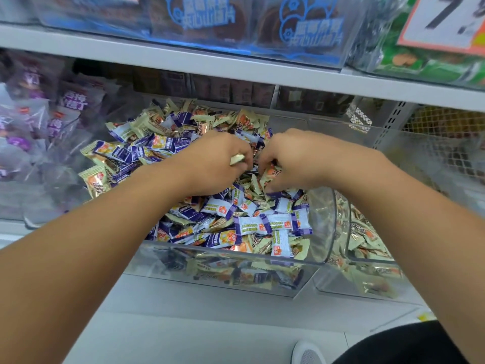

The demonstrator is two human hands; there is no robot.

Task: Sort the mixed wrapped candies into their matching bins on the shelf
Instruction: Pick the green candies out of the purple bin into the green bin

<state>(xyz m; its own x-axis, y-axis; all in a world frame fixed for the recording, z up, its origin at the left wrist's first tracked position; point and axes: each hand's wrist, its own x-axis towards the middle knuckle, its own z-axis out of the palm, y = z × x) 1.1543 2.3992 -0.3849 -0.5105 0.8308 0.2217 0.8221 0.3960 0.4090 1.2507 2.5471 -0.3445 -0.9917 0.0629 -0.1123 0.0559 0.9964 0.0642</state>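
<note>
At the bottom edge, by the person's dark trouser leg (pixel 409 342), a white shoe toe (pixel 307 353) shows on the pale floor. Above that, a clear plastic bin (pixel 223 269) sits on the shelf, heaped with mixed wrapped candies (pixel 252 224): purple-and-white wrappers jumbled among cream-and-orange ones. Just beside it on the right stands a second clear bin (pixel 367 274) holding mostly cream-and-orange candies. Both bare forearms reach into the middle of the heap. The left hand (pixel 215 164) is curled, its fingers pinching a cream wrapped candy (pixel 237 158) at the fingertips. The right hand (pixel 291 158), nearly touching the left, is curled down into the pile with its fingers closed round a cream-and-orange candy (pixel 271 172). To the left lie blurred purple packets (pixel 39 109) behind clear plastic. Further up, a grey shelf edge (pixel 236 67) carries blue-printed snack packs (pixel 252 24), and a price sign (pixel 446 19) hangs at the upper right
</note>
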